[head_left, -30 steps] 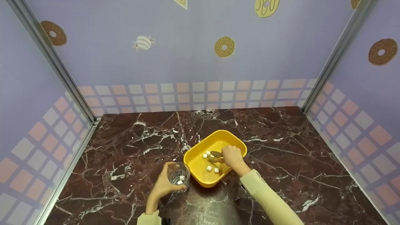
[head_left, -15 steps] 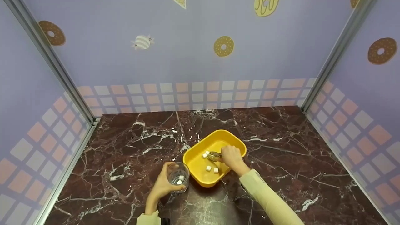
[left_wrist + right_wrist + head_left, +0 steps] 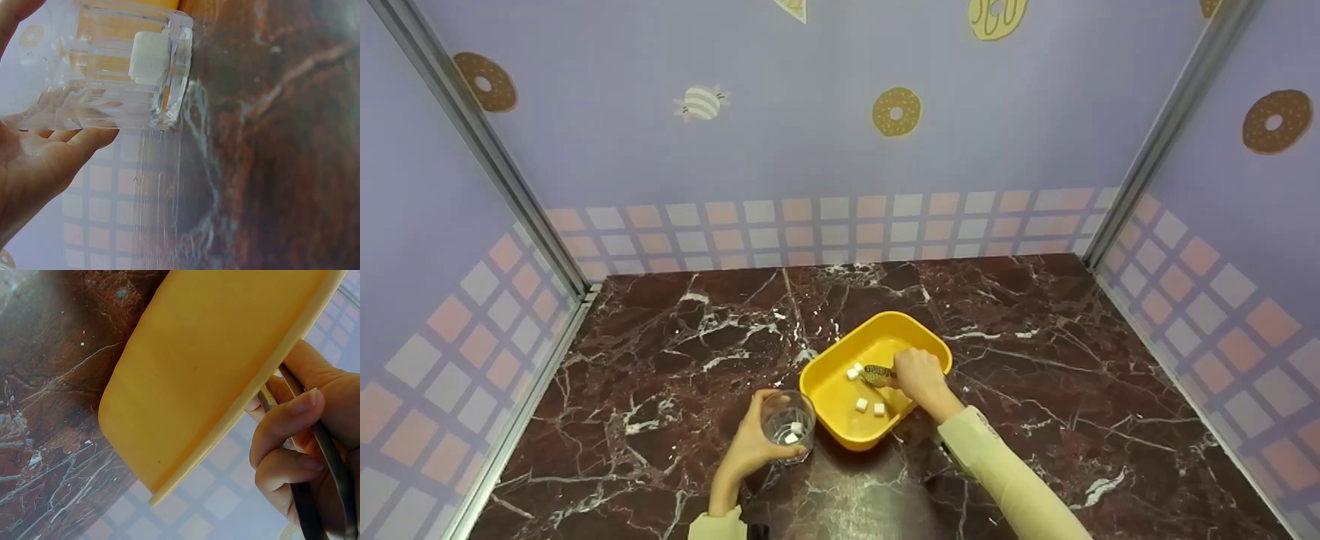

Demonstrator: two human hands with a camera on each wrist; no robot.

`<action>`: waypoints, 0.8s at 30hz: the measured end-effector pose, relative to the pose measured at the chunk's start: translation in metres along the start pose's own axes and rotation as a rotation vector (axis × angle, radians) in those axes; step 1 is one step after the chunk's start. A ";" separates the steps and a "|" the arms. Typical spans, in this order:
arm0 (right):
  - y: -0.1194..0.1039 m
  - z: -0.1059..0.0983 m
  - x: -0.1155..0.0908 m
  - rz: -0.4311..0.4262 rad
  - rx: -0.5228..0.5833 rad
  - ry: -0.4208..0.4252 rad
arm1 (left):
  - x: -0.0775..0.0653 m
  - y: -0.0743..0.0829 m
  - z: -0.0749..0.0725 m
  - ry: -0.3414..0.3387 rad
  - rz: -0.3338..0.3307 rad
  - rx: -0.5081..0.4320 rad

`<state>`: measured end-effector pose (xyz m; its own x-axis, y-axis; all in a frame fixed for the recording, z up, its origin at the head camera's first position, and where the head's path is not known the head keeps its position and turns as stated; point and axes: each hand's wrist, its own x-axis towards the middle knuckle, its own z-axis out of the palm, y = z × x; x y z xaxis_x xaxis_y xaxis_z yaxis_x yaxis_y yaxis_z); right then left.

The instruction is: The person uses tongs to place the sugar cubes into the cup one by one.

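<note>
The right grip (image 3: 921, 376) holds metal tongs (image 3: 879, 372) that point left inside the yellow tub (image 3: 834, 391). Small white cubes (image 3: 853, 373) sit just by the tips, closer to this grip than to the left grip (image 3: 754, 442), which holds a clear glass (image 3: 784, 414) upright beside the tub. I can't tell if the tongs have one.

Head view looks forward and down from above; close wrist views share its glass (image 3: 104, 67) (left, ten o'clock) and tub (image 3: 202, 371) (right, twelve).

tongs (image 3: 877, 370) squeezed narrower, tips (image 3: 868, 370) closer together
</note>
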<state>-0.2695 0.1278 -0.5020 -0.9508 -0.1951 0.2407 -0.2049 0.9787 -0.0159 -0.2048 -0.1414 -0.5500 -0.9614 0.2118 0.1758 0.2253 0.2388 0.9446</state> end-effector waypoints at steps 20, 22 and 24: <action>0.008 -0.021 -0.011 -0.034 0.082 -0.012 | -0.001 -0.001 -0.001 -0.003 0.011 0.008; 0.007 -0.024 -0.013 -0.047 0.085 -0.002 | -0.001 -0.001 -0.001 -0.005 0.015 0.009; 0.005 -0.027 -0.014 -0.054 0.090 -0.001 | -0.001 -0.001 -0.001 -0.006 0.013 0.005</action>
<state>-0.2511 0.1374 -0.4793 -0.9380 -0.2473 0.2429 -0.2756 0.9570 -0.0900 -0.2045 -0.1425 -0.5510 -0.9572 0.2211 0.1865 0.2389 0.2405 0.9408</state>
